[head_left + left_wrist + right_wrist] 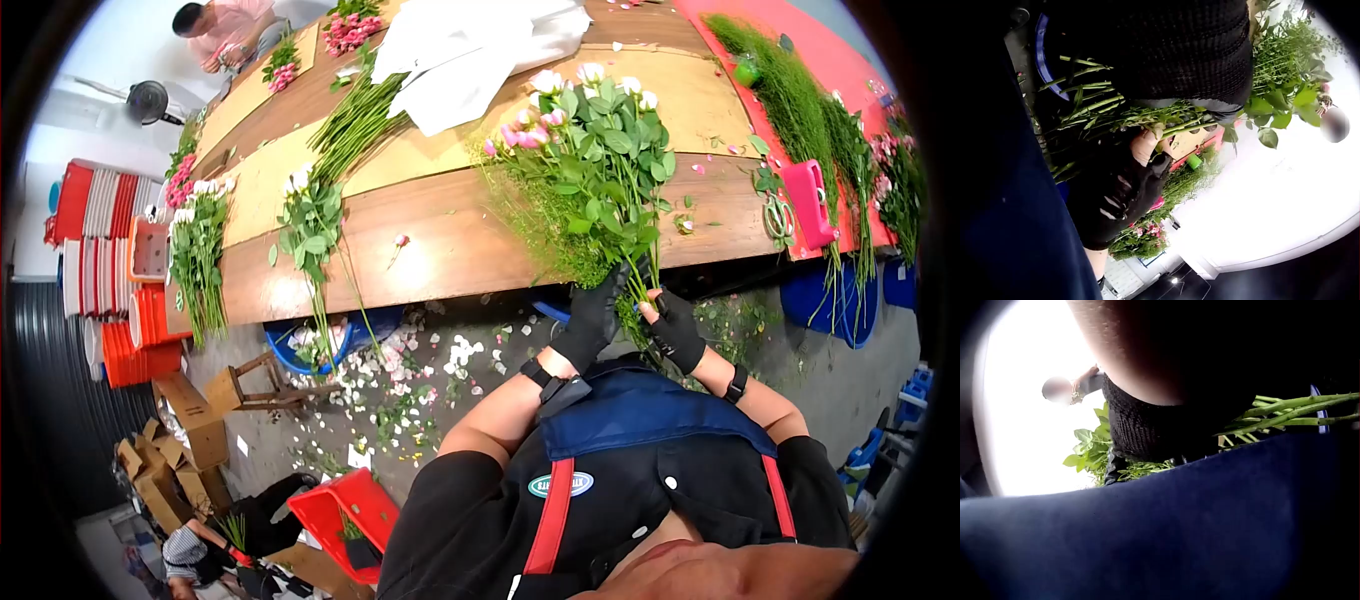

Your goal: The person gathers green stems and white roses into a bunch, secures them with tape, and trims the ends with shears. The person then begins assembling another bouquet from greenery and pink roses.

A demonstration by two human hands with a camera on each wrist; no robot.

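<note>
- Left hand point(592, 318) in a black glove, fingers curled tight round the stems of the bouquet point(590, 160), just past the table's near edge.
- Right hand point(676, 328) also gloved in black, fingertips bare, curled round the same stems just beside the left hand; the two touching or nearly so.
- Bouquet held at its lower stems, heads of pink and white roses fanned out over the wooden table point(450, 240), fine feathery green mixed among the rose leaves.
- Seen from the left wrist: cut stem ends point(1085, 103) sticking out past the grip, a bare thumb tip of the right hand point(1124, 194) pressed against them.
- Seen from the right wrist: green stem ends point(1291, 409) running out to the right above a dark blue apron point(1160, 537); fingers themselves hidden there.
- Lying on the table further off: loose white roses point(315, 215), a white cloth point(460, 50), a pink tool point(808, 200) beside scissors point(778, 215).
- Long green grass point(800, 100) spread over a red sheet at the right.
- Fallen petals point(420, 365) scattered on the floor under the table edge.
- Stacked red and white crates point(110, 260) at the far left.
</note>
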